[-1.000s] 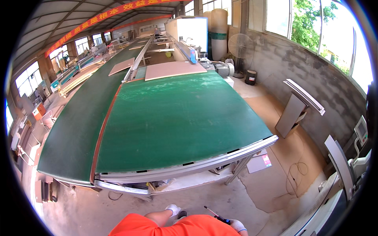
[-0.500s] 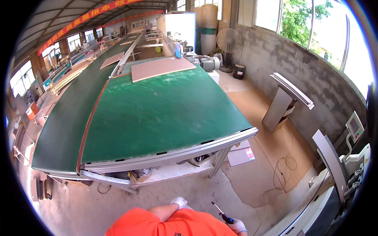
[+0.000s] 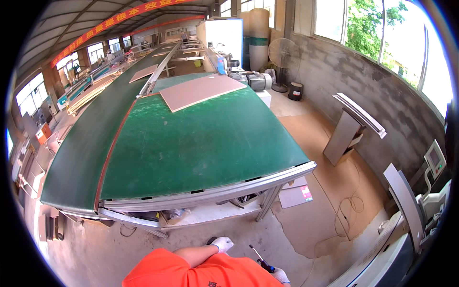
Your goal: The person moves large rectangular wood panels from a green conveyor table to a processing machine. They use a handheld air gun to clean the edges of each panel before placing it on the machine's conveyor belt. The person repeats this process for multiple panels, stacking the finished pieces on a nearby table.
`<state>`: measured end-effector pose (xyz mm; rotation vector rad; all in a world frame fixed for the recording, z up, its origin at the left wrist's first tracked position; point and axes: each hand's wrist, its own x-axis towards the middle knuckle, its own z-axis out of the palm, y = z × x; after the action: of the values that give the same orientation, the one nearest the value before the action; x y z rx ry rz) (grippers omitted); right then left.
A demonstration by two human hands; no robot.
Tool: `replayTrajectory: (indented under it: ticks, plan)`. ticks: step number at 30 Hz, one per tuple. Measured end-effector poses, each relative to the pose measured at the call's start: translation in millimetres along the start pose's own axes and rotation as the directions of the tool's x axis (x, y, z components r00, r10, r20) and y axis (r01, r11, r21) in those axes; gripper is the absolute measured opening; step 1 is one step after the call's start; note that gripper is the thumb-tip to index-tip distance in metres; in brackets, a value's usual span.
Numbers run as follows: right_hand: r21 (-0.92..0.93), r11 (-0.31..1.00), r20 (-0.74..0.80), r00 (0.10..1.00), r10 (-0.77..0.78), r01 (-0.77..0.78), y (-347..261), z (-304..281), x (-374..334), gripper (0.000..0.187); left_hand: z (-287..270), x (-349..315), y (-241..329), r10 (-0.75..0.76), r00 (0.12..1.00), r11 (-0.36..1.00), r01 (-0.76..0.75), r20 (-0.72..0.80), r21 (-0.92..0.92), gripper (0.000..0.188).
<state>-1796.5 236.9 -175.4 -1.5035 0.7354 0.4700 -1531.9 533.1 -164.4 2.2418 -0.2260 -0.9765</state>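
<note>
In front of my body, my white-gloved left hand hangs with its fingers curled in and nothing visible in them. It touches neither the conveyor nor any board. Lower and to the right, my gloved right hand grips an air blow gun with a black and blue handle; its thin metal tube points up and leftward. Ahead of me stretches a wide green conveyor belt. A pinkish-brown rectangular board lies flat at its far end, well out of contact with both hands.
A metal rail edges the conveyor's near end. A narrower dark belt runs alongside on the left, carrying further boards. To the right are a stand of panels, a coiled hose on cardboard, and a machine with a control screen.
On the green belt, the board has come slightly nearer and turned, its left end swinging toward me. My view has shifted a little. The blow gun stays in my right hand.
</note>
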Motion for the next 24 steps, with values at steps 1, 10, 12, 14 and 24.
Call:
replayTrajectory:
  ticks: [1, 10, 12, 14, 24]
  plan:
    - [-0.014, 0.999, 0.003, 0.999, -0.048, 0.048, -6, 4, 7, 0.042, -12, 0, 6, 0.058, 0.998, 0.998, -0.058, -0.012, 0.017, 0.037]
    - [-0.046, 0.991, -0.199, 0.971, -0.133, 0.127, -211, 70, 27, 0.027, -170, 1, 67, 0.522, 0.783, 0.823, -0.567, -0.338, -0.043, 0.024]
    - [-0.021, 0.991, -0.294, 0.946, -0.134, 0.134, -265, 100, 39, 0.025, -228, 3, 77, 0.577, 0.712, 0.757, -0.650, -0.400, -0.065, 0.022]
    - [-0.036, 0.996, -0.297, 0.950, -0.093, 0.087, -319, 127, 57, 0.022, -284, 13, 69, 0.628, 0.585, 0.689, -0.724, -0.513, 0.019, 0.015]
    - [-0.127, 0.967, -0.094, 0.968, -0.233, 0.221, -598, 242, 150, 0.023, -503, 78, -51, 0.495, 0.417, 0.849, -0.417, -0.762, 0.324, 0.022]
